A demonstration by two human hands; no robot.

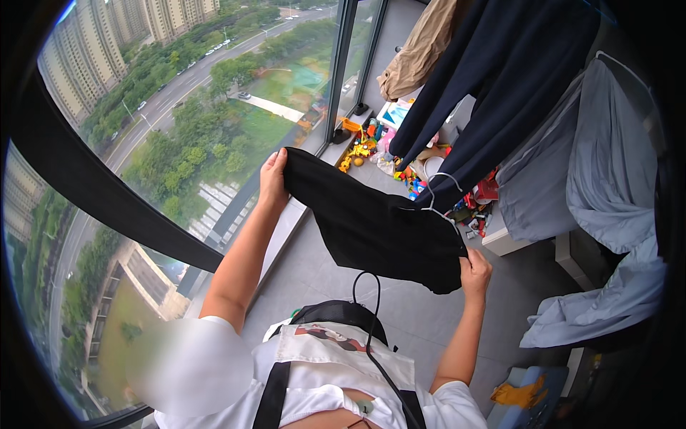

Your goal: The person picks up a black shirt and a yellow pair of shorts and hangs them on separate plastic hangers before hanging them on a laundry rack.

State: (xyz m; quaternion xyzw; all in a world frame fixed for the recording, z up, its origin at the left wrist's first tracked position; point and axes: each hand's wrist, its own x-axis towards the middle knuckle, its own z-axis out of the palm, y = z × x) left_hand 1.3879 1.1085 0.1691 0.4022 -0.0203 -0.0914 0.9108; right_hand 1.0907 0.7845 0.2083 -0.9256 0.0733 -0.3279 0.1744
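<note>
A black garment (pixel 379 229) is stretched out in the air in front of me, between my two hands. My left hand (pixel 274 175) is closed on its upper left end, level with the window. At the lower right end, my right hand (pixel 474 273) pinches the edge with its thumb on top. A white wire hanger (pixel 431 191) is in the garment, its hook standing up above the cloth near the right end. What kind of garment it is I cannot make out for sure.
Dark blue trousers (pixel 493 79), a tan garment (pixel 418 53) and grey-blue cloth (pixel 607 157) hang at the right. Many toys (pixel 364 146) lie on the floor beyond. A tall window (pixel 214 107) runs along the left. A yellow cloth (pixel 519 393) lies on a blue thing at lower right.
</note>
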